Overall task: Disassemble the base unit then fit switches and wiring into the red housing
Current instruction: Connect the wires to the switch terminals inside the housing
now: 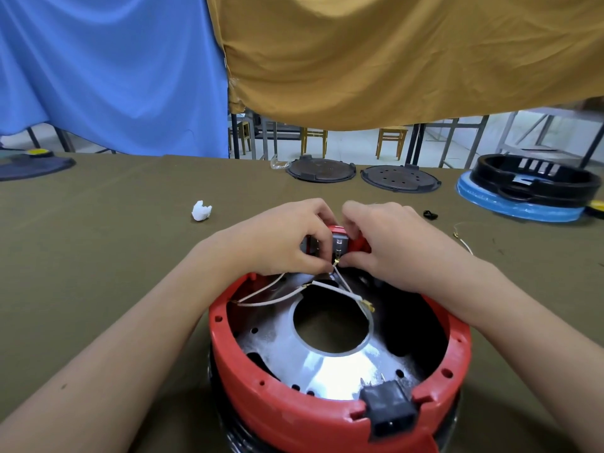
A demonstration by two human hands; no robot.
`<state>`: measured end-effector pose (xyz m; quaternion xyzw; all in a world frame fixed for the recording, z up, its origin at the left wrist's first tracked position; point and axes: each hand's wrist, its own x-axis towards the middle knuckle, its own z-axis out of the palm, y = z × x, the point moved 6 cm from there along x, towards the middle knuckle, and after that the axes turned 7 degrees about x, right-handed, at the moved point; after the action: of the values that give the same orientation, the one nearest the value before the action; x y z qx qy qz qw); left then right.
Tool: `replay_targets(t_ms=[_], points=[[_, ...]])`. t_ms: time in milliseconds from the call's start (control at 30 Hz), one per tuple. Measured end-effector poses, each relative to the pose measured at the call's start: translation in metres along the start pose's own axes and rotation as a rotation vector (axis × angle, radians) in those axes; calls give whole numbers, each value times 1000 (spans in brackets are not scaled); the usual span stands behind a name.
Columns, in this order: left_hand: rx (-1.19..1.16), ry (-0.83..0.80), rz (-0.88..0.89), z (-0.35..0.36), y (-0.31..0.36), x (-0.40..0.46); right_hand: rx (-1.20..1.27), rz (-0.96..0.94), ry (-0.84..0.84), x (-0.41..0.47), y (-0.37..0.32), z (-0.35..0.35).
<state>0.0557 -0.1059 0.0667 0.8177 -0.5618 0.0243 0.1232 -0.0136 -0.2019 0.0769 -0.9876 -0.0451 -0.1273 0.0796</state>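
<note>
A crumpled white wad (201, 211) lies at the left on the cloth-covered table (98, 256). At centre, your left hand (281, 238) pinches a white wire (340, 282) at the switch (338, 245) on the far rim of the red housing (327, 403). Your right hand (389, 240) grips that red part. Black lids (359, 174) lie upper right. No writing is readable.

One round red plastic housing (340, 364) sits at the tabletop's near edge, with one black power socket (389, 410) in its rim. Two hands work at it: left hand (284, 240), right hand (389, 243). Two flat dark round lids (320, 170) (400, 183) lie along the far edge, one black ring-shaped base (536, 181) at the far right corner, and one crumpled white tissue (201, 210).
</note>
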Motion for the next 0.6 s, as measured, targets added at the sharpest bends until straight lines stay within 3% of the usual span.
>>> replay_targets(t_ms=[600], points=[[24, 3, 4, 0, -1, 0, -5, 21, -27, 11, 15, 3]])
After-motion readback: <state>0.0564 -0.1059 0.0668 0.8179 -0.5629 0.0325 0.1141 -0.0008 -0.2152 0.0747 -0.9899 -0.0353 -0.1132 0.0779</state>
